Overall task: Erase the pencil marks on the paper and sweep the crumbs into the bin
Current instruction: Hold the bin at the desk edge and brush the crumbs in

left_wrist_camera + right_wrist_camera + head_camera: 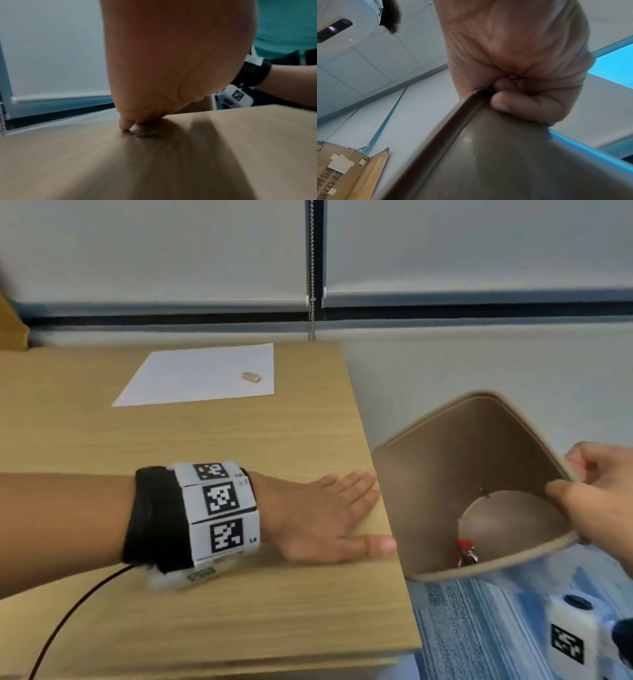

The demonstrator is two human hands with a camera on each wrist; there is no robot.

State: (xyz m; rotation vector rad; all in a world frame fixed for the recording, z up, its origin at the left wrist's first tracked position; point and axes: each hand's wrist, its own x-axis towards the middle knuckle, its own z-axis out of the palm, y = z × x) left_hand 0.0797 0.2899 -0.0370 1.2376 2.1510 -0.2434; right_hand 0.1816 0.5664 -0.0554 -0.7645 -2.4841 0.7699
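— Head view, quick log: left hand (322,515) lies flat on the wooden table (212,440), fingers straight and close together, tips at the table's right edge. What's just past them?

— Brown bin (442,474), tilted, mouth turned toward that hand, its rim just beside the fingertips and below the table edge. Right hand (592,491) grips the bin's far rim: thumb inside, fingers curled over the outside.

— Right wrist view agrees: fingers (503,104) folded tight round the rim, bin wall (505,162) filling the lower frame. Anything inside the bin?

— One crumpled red and silver scrap (466,553) near the bottom. Crumbs too small to make out.

— Left wrist view: fingertips (125,125) pressed to the table, small dark specks just in front of them, blurred.

— Paper (202,374) lies well beyond the left hand, toward the wall. Small beige eraser (250,377) rests on its right part. No marks readable on the sheet from here.

— Cardboard box (349,171) shows low in the right wrist view.
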